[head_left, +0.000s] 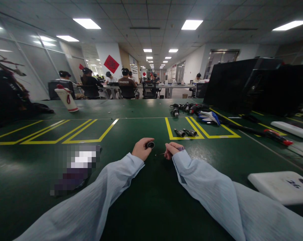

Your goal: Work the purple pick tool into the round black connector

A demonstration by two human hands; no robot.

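My left hand (142, 149) is closed around a short round metal part (150, 145), its dark hollow end facing right. To the right of it, my right hand (173, 149) pinches a thin metal rod (160, 154) whose small, darker tip points left toward the left hand. The rod's tip is apart from the metal part, slightly below it. I cannot make out the exact kind of either piece. Beyond my right hand, two metal cylindrical parts with narrower stems (190, 133) lie inside a yellow-taped box on the green table (141, 201).
Farther back are several dark metal parts (176, 112) and a blue-white glove (209, 117). A red-black handled tool (277, 136) and a white numbered case (283, 185) lie right. A pixelated object (77, 170) lies left; a white cup (67, 98) stands behind. People sit at far desks.
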